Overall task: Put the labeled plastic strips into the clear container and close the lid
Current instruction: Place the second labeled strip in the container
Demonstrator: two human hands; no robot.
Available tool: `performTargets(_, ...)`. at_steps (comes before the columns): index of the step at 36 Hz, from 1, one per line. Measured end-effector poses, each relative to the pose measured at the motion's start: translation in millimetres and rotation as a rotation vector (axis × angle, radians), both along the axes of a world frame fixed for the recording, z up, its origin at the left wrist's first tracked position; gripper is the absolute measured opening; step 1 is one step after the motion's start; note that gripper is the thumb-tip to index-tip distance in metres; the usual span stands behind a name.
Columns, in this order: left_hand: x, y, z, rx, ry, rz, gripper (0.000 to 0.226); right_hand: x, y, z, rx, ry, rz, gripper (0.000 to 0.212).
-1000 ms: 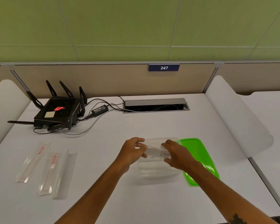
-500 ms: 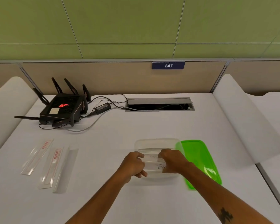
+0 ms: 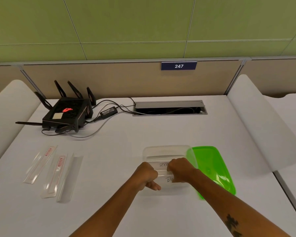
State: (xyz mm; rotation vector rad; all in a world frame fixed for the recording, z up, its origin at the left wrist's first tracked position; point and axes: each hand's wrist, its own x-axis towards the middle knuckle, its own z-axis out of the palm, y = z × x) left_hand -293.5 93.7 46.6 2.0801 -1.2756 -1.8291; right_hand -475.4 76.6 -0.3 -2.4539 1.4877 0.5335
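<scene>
Head view, left to right: white table [image 3: 109, 168] with three clear plastic strips at far left, lying flat, roughly parallel, angled up-right. Leftmost strip [image 3: 39, 164] has a red label near its top end; middle strip [image 3: 55, 175] also red-labeled near top; plain strip [image 3: 69, 177] just beside the middle one, no label visible. Black router [image 3: 67, 115] with antennas at back left, red logo lit, cables running right to a power brick [image 3: 108, 111] and into the open cable slot [image 3: 169, 108]. Blue sign [image 3: 179, 66] reading 247 on the partition behind. Center front: clear container [image 3: 166, 150] open on the table, both hands over it. Left hand [image 3: 147, 176] has fingers curled, gripping the left end of a handwritten-label strip [image 3: 162, 170] that sits over or in the container; thumb pokes out below. Right hand [image 3: 179, 170] has fingers curled on the strip's right end. Marker writing is partly covered, unreadable in full. Green lid [image 3: 212, 168] leans tilted against the container's right side, off the container.
</scene>
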Motion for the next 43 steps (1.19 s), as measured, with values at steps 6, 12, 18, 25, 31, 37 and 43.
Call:
performTargets(6,-4.4,-1.0,-5.2,0.032,-0.002,0.014,0.047,4.5,-0.4,5.0,-0.005,0.089,0.098,0.023)
performTargets(12,-5.3,-1.4,-1.6,0.055,0.012,0.008,0.025,8.6,0.9,9.1,-0.023,0.146,0.166,0.025)
performTargets(18,-1.2,-2.5,-4.8,0.057,0.035,-0.006,0.046,11.6,2.3,10.7,-0.004,0.171,0.181,0.027)
performTargets(25,24.6,2.2,12.4,-0.116,0.057,0.005,0.032,4.8,-4.4,12.6,-0.024,0.040,-0.017,0.060)
performTargets(31,77.1,-1.5,38.5,-0.360,0.042,0.131,0.016,19.4,-10.5,30.6,-0.333,-0.285,-0.194,0.036)
performTargets(37,155.8,-13.3,35.8,-0.480,-0.095,0.172,0.016,82.3,-11.9,54.2,-0.502,-0.460,-0.265,0.017)
performTargets(43,245.9,-34.2,2.8,-0.586,-0.406,0.070,0.022,166.1,1.0,55.2,-0.414,-0.562,-0.262,0.021)
